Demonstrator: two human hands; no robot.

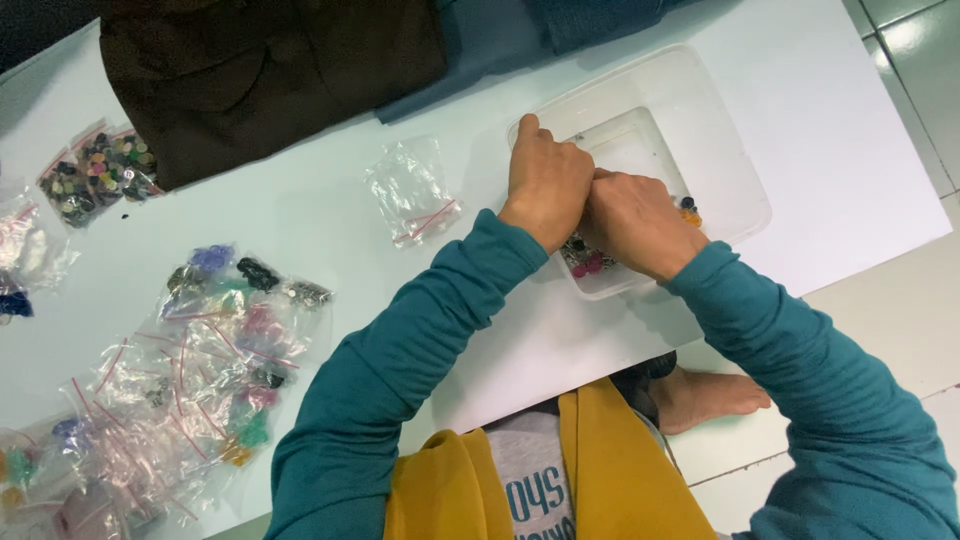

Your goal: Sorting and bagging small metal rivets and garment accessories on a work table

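Note:
Both hands reach into a clear plastic tub (pixel 730 160) on the white table. My left hand (pixel 545 180) and my right hand (pixel 635 220) are pressed together over a heap of small coloured buttons (pixel 590 262) at the tub's near wall. The fingers of both hands curl downward and are hidden from view, so I cannot see what they pinch. A few more buttons (pixel 689 210) show beside the right hand.
An empty small zip bag (pixel 412 192) lies left of the tub. Several zip bags filled with buttons (pixel 200 350) are piled at the left, with another bag of mixed buttons (pixel 100 172) farther back. Dark brown cloth (pixel 270 70) and blue cloth (pixel 500 40) lie at the far edge.

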